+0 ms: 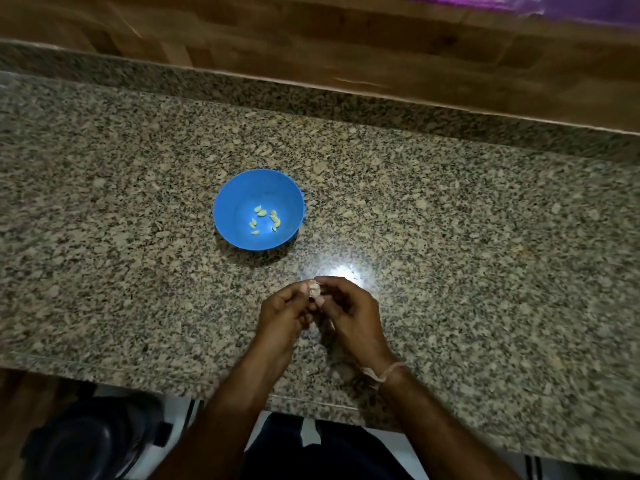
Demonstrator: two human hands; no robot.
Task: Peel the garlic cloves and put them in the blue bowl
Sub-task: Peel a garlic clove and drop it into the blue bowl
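Observation:
A blue bowl [242,188] stands on the speckled granite counter, slightly left of centre. Several peeled pale yellow garlic cloves [266,220] lie on its bottom. Below and right of the bowl, my two hands meet over the counter. My left hand [285,311] and my right hand [349,315] both pinch a small piece of garlic [314,289] with papery skin between their fingertips. Most of that garlic is hidden by my fingers. A thread band circles my right wrist.
The granite counter [467,254] runs wide to both sides, with a raised granite lip and a wooden wall behind it. Its front edge [311,400] lies just below my forearms. A dark round object [90,441] is on the floor at lower left.

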